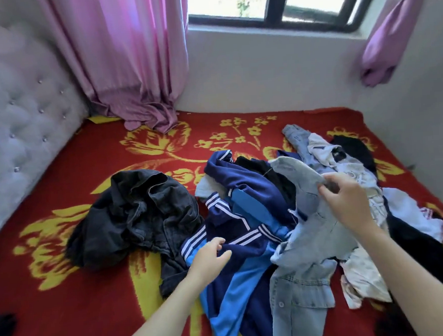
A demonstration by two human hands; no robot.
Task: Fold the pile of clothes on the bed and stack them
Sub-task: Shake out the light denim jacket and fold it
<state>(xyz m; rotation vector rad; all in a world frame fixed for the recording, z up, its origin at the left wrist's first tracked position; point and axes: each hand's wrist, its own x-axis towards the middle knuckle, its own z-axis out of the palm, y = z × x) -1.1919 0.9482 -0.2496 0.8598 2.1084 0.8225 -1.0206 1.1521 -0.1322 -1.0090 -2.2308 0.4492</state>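
Grip of right hand [346,201]: thumb and fingertips pinching a raised fold of the pale-blue denim jacket [308,240], which is lifted a little off the heap.

Grip of left hand [209,258]: fingers loosely curled on the navy and bright-blue track jacket with white stripes [253,189]. The view is blurred here, so I cannot tell if cloth is pinched.

Outward: crumpled black denim jacket [137,215] just left of the heap, and white garments [364,278] among dark ones at right. All lie loose on the red bed blanket with yellow flowers [81,309].

Judgement: task at its start. No folded piece and no stack in view. The pale denim looks like the first item picked out. All folding and stacking remains.
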